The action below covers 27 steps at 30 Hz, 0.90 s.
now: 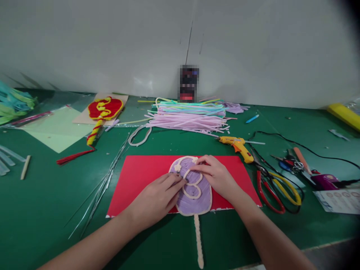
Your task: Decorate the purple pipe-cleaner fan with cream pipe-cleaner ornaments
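Note:
A purple pipe-cleaner fan shape (197, 198) with a cream outline and a cream twisted handle (199, 240) lies on a red sheet (140, 176) in the middle of the green table. My left hand (157, 197) lies on its left side, fingers stretched flat and pressing a cream curl (191, 189) onto the purple face. My right hand (218, 176) rests on the upper right of the shape, fingertips pinched on the cream curl near the top.
A yellow glue gun (239, 145) lies right of the red sheet, with scissors (277, 191), pliers and a black cord beyond. A pile of pastel pipe cleaners (188, 116) sits behind. A red and yellow fan (104, 110) lies back left. Thin wires (104, 183) run along the left.

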### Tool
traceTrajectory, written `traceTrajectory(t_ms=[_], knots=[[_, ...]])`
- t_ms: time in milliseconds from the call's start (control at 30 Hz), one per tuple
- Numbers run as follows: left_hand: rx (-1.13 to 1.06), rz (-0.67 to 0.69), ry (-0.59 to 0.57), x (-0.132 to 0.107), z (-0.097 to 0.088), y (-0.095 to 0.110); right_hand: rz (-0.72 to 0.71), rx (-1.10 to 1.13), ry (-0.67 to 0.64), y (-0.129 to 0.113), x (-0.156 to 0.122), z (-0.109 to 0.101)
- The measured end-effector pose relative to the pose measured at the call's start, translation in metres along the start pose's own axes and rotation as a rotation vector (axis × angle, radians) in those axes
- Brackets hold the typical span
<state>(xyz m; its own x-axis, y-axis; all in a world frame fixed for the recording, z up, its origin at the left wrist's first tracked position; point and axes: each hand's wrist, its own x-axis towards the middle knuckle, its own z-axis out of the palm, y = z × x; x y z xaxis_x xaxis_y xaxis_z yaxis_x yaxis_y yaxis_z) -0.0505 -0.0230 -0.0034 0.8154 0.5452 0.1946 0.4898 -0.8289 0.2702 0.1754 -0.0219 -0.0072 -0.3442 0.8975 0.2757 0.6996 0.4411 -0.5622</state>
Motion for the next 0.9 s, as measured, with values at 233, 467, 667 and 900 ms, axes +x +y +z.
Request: traceTrajectory(t_ms=[233,467,667,900], knots=[[-0.033,0.015,0.021,-0.0005,-0.001,-0.0019,-0.001,0.015,0.02,0.0003,-0.0001,0.0019],[-0.031,-0.009,0.043,-0.0023,0.0012,-0.0025,-0.024,0.029,0.013,0.0005,-0.0003,0.002],[-0.005,-0.016,0.039,-0.0012,0.0017,-0.002,-0.035,0.129,-0.014,0.0048,0.0012,0.0036],[-0.011,-0.004,0.021,0.0016,0.0001,-0.0034,-0.034,0.133,-0.068,0.0053,0.0018,-0.0008]])
